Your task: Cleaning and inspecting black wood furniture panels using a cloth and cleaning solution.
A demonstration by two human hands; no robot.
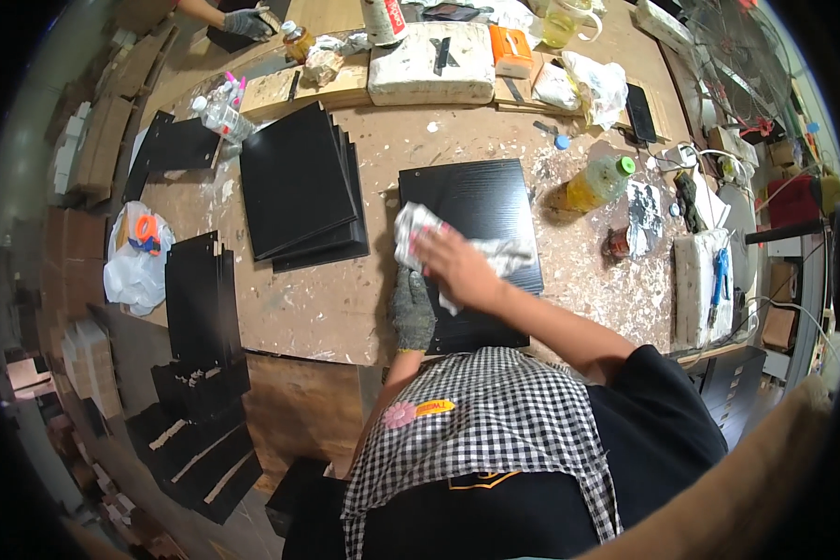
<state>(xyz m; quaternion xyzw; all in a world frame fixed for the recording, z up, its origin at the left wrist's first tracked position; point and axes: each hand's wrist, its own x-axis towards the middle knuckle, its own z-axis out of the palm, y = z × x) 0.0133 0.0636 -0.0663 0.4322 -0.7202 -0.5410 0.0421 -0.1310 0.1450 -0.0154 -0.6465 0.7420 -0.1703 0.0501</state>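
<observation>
A black wood-grain board (495,201) lies flat on the worktable in front of me. My right hand (457,269), bare, is closed on a crumpled white cloth (415,229) and presses it onto the board's top; part of the cloth trails out to the right of the hand. My left hand (413,313), in a grey knit glove, rests at the board's left edge with its fingers stretched out away from me. The cloth partly covers its fingertips. Left of the board stands a fanned stack of black panels (299,182).
More black panels (194,299) stand at the table's left edge. Right of the board are a green-capped bottle (602,182) and a small dark red jar (618,245). A white wrapped block (429,65) lies at the back. Another person's gloved hand (250,23) shows at far left.
</observation>
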